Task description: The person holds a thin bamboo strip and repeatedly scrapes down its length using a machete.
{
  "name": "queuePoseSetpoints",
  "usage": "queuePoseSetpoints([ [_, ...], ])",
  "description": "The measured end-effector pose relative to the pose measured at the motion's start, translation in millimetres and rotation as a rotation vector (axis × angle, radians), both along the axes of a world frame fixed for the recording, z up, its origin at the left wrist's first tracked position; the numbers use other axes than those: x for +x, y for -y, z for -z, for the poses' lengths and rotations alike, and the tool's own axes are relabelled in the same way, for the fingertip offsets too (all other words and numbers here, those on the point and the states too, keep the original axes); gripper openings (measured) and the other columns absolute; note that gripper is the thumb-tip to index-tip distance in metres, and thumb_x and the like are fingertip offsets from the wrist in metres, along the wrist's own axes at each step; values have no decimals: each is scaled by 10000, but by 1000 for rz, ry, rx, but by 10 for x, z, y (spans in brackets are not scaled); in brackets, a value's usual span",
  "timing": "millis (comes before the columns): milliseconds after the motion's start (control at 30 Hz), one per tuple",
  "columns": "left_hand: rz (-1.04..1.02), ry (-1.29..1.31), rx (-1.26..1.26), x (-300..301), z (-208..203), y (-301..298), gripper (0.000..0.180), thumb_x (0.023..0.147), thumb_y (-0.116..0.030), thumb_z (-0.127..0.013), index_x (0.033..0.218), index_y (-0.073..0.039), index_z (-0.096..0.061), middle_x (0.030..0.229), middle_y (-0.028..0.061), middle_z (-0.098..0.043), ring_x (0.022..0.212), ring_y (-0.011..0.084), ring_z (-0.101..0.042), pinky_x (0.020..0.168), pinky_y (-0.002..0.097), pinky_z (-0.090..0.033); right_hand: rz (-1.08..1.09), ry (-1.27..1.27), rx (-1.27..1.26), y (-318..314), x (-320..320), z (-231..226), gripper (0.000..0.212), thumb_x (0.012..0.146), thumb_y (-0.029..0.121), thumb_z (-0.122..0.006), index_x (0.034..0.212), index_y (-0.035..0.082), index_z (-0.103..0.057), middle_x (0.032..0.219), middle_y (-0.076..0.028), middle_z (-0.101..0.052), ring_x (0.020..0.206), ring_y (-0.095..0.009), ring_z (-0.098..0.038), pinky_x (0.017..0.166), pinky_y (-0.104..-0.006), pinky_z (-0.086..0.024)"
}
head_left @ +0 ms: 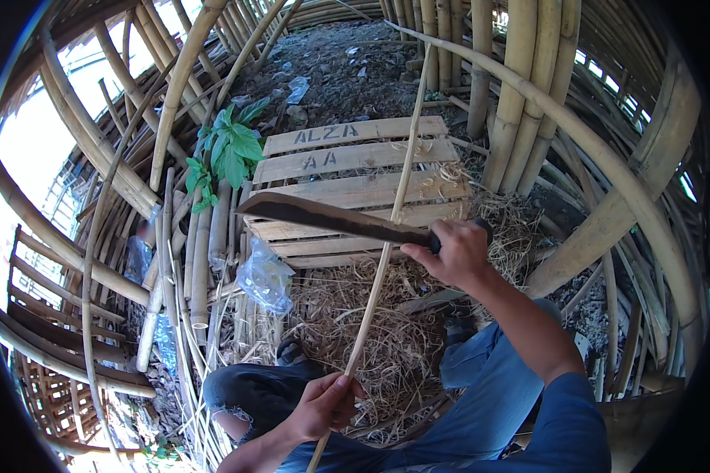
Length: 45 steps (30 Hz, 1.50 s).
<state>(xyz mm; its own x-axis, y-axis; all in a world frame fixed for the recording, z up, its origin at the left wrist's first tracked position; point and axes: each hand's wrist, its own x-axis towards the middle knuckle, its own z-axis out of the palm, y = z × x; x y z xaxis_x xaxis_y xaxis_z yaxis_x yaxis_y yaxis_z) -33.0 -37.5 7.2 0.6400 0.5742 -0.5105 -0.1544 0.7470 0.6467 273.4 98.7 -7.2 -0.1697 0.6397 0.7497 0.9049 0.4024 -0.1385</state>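
Note:
My right hand [459, 251] is closed round the dark handle of a machete [323, 215], whose long brown blade points left. The blade lies across a thin bamboo strip [368, 311], and pale shavings curl from the strip just there. Lower down, my left hand [328, 404] grips the same strip between thumb and fingers, close to my left knee. From that hand the strip slants up and away over a slatted wooden crate [355, 189]. Whether the blade bites into the strip cannot be made out.
Bamboo shavings [355, 315] cover the ground between my feet. A clear plastic bag [265, 276] and a leafy green plant [233, 146] are left of the crate. Bamboo poles [200, 276] lie at the left; thick upright poles [528, 94] and a long bent pole [599, 169] stand at the right.

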Motion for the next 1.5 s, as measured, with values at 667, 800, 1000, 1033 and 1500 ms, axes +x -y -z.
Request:
queuePoseSetpoints([
  [667, -37, -94, 63, 17, -2, 131, 335, 1024, -300, -351, 943, -9, -495, 577, -37, -304, 441, 53, -259, 403, 219, -223, -207, 134, 213, 92, -44, -27, 615, 866, 669, -452, 575, 128, -475, 445, 9, -441, 356, -133, -463, 355, -296, -391],
  [800, -1, -153, 156, 15, -42, 163, 340, 1023, -299, -352, 946, -2, -499, 576, -34, -305, 444, 52, -260, 402, 218, -222, -12, 61, 99, -139, 355, -198, 583, 868, 620, -502, 612, 97, -527, 440, -3, -432, 379, -154, -492, 366, -300, -383],
  [1000, 21, -156, 96, -21, 40, 164, 320, 1027, -273, -353, 981, -2, -518, 603, -36, -348, 478, 53, -298, 429, 219, -261, -25, 46, 236, -86, 224, -61, 620, 844, 682, -476, 558, 133, -479, 441, 18, -451, 334, -118, -442, 330, -289, -362],
  [1033, 26, -107, 44, -32, 9, 139, 318, 1026, -274, -356, 977, -4, -518, 608, -36, -354, 485, 55, -305, 435, 218, -261, -24, 40, 233, -74, 211, -85, 620, 844, 682, -476, 558, 133, -479, 441, 18, -451, 334, -118, -442, 330, -289, -362],
  [1500, -57, -176, 165, 116, -248, 201, 304, 988, -350, -453, 890, -76, -540, 543, -53, -384, 419, 51, -327, 384, 226, -273, -97, 217, 468, -169, 436, -177, 616, 852, 691, -448, 570, 144, -479, 437, 43, -427, 339, -105, -416, 328, -274, -360],
])
